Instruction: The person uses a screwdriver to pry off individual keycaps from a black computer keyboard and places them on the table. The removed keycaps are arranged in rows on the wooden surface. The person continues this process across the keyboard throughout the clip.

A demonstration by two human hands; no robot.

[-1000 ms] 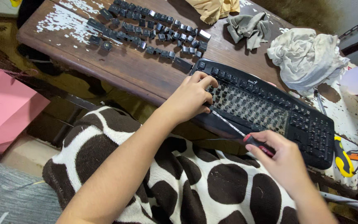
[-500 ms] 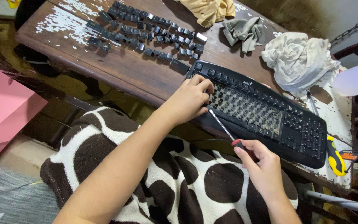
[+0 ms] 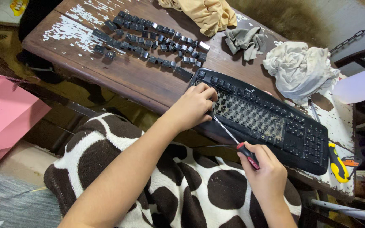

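From over the shoulder, the black keyboard [image 3: 263, 119] lies slantwise on the worn wooden table [image 3: 127, 76], its long axis running from upper left down to lower right, with most of its middle keycaps gone. The left hand [image 3: 194, 106] curls over its near-left corner, fingers pressed down on the edge. The right hand [image 3: 266, 169], just below the keyboard's front edge, is closed around a red-and-black screwdriver [image 3: 237, 143] whose shaft points up-left towards the left hand. Rows of loose keycaps [image 3: 148, 40] lie well apart, farther up the table.
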